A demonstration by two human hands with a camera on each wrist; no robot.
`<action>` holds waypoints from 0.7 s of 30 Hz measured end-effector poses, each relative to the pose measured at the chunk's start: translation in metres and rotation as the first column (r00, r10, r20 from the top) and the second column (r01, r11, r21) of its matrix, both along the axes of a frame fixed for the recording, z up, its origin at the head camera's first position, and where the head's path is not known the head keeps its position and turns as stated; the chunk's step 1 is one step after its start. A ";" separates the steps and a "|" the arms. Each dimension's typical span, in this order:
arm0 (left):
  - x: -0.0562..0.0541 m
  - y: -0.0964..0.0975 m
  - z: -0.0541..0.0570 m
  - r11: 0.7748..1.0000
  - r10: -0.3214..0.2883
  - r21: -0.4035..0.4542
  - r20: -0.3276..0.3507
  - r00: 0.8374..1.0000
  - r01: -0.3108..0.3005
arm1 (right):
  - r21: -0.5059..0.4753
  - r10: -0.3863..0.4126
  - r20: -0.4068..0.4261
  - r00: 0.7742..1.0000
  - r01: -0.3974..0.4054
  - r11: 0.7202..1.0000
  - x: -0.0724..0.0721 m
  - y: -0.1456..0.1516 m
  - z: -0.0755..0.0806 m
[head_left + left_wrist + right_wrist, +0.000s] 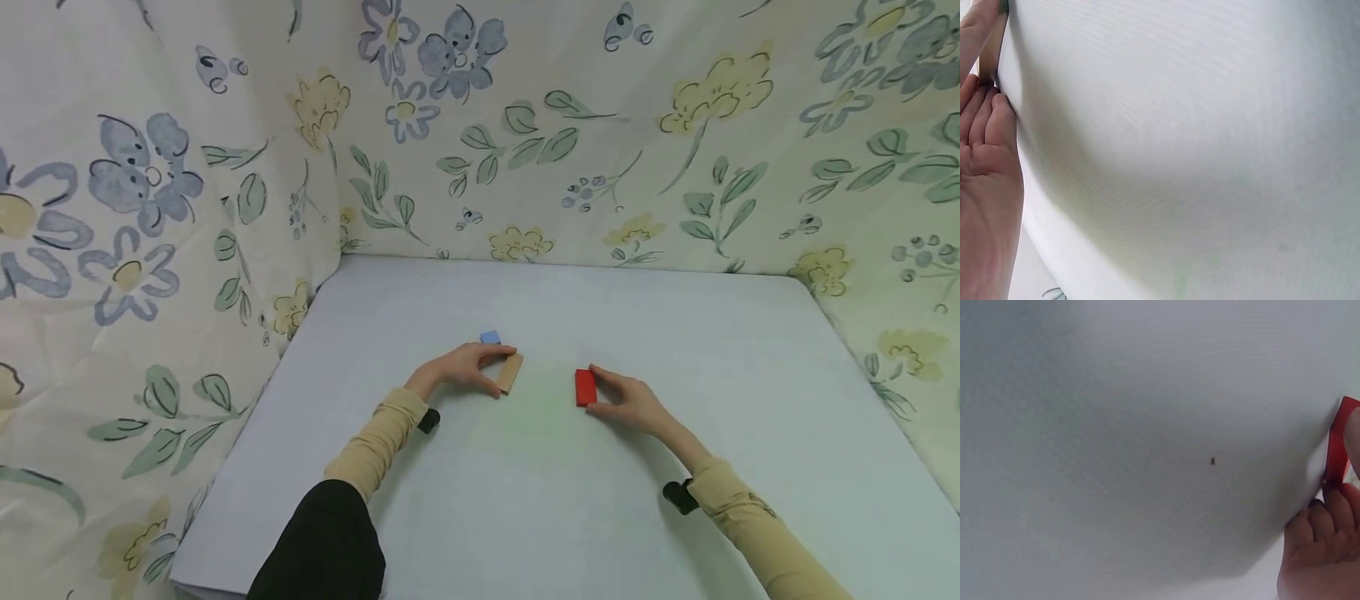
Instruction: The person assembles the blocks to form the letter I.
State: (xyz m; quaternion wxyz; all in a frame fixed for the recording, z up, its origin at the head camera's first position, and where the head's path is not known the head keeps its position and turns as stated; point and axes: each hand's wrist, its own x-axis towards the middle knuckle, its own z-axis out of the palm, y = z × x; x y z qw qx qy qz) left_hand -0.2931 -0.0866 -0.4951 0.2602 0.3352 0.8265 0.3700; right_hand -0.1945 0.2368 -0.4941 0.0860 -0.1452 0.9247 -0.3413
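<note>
My left hand [467, 367] pinches a tan wooden block [511, 374] by its two ends, thumb at the near end and fingers at the far one. Just behind that hand a small blue block [490, 337] shows, partly covered by the fingers. To the right, a red block [586, 388] is held between the thumb and fingers of my right hand [633, 403]. The two held blocks are apart, with bare tabletop between them. In the right wrist view the red block [1337, 444] appears at the right edge; in the left wrist view the tan block [991, 56] is mostly cut off.
A white-covered table [540, 508] lies under both hands. Floral cloth [555, 192] hangs behind it and along both sides. Each wrist bears a small black device, such as the one on the right wrist [680, 497].
</note>
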 end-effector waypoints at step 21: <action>-0.002 0.000 -0.003 0.999 0.037 0.010 0.003 0.999 -0.037 | -0.035 -0.054 -0.006 0.999 0.054 0.998 -0.003 0.003 -0.005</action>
